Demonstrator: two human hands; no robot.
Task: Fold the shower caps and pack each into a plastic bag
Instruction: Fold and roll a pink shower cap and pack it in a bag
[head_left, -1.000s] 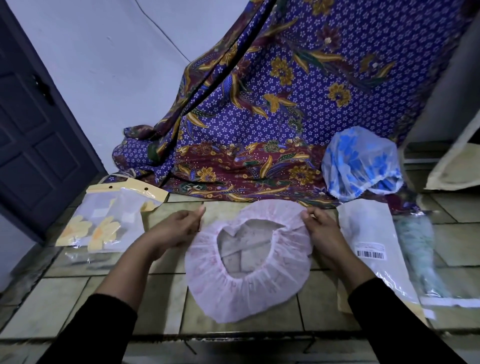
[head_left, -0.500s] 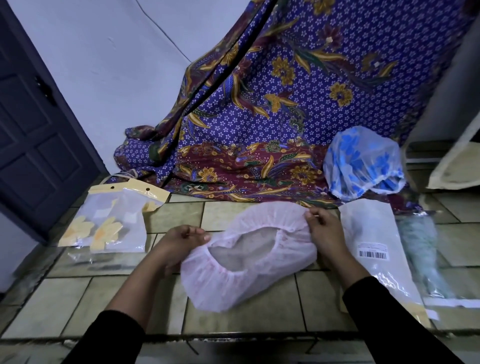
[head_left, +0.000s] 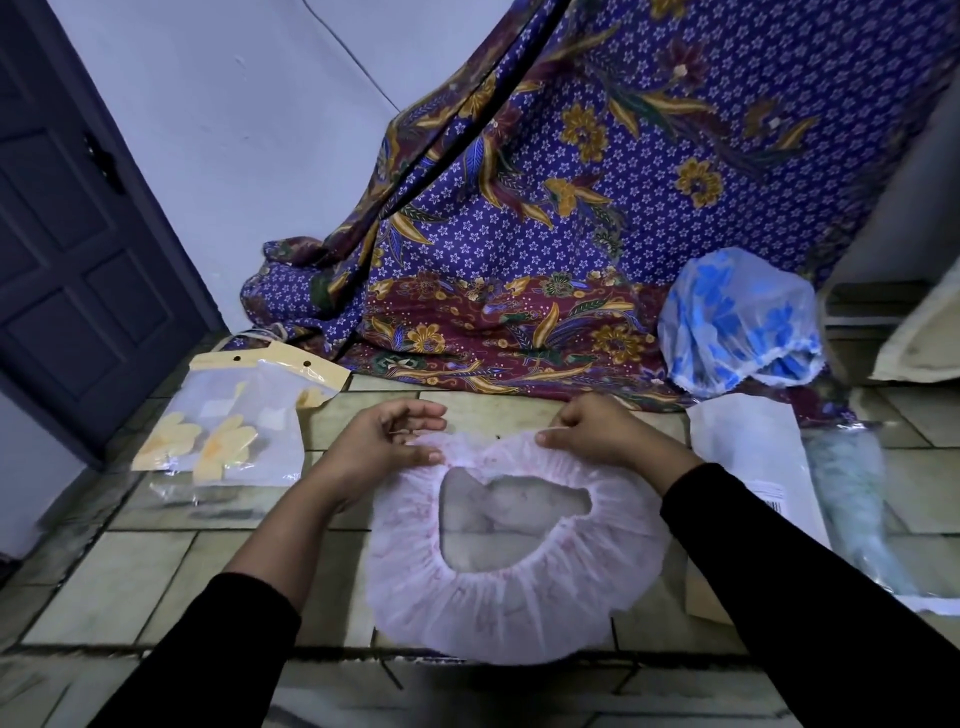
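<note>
One wide purple batik cloth (head_left: 597, 208) drapes behind the tiled bench (head_left: 130, 582). The pink shower cap (head_left: 509, 608) lies flat at the bench's near edge, opening upward. A packed plastic bag (head_left: 244, 421) lies far left, a blue-flowered shower cap (head_left: 737, 317) far right. Both forearms reach forward; the left hand (head_left: 384, 441) and right hand (head_left: 608, 431), knuckles up, each pinch the cap's far rim with curled fingers.

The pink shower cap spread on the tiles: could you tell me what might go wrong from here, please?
The left hand and right hand pinch only the far rim of the pink shower cap, so its elastic may spring back and undo a fold. The right sleeve lies close to the white bag and could nudge it.
</note>
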